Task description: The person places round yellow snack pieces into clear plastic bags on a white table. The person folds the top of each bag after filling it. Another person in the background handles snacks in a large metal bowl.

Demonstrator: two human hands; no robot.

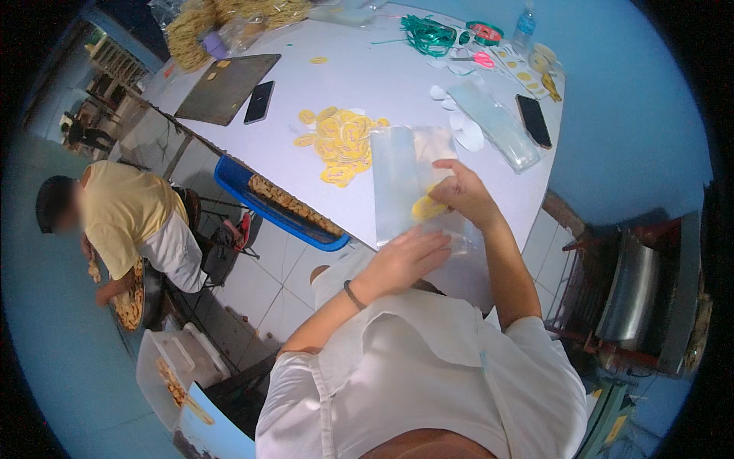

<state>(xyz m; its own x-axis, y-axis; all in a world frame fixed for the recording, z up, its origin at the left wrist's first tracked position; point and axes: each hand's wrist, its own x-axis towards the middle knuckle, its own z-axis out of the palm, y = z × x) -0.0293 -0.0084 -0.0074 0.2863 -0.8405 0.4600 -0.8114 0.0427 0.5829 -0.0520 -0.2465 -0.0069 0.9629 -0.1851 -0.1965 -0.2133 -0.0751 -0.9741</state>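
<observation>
My right hand (467, 192) has a yellow oval sticker (427, 209) pinched between thumb and fingers, its index finger stretched out. The sticker is over a clear plastic bag (394, 172) that lies flat near the table's front edge. Across the lower edge of the bag rests my left hand (408, 259), flattened and gripping nothing that I can see. A loose pile of yellow oval stickers (344, 140) spreads on the table just left of the bag.
Behind and to the right are a stack of clear bags (496, 126), two phones (534, 121), pink-handled scissors (481, 59) and green ribbon (430, 35). A dark tray (228, 89) lies at left. Below the table's left edge is a blue tub (275, 221) of brown pieces. A person (129, 218) works farther left.
</observation>
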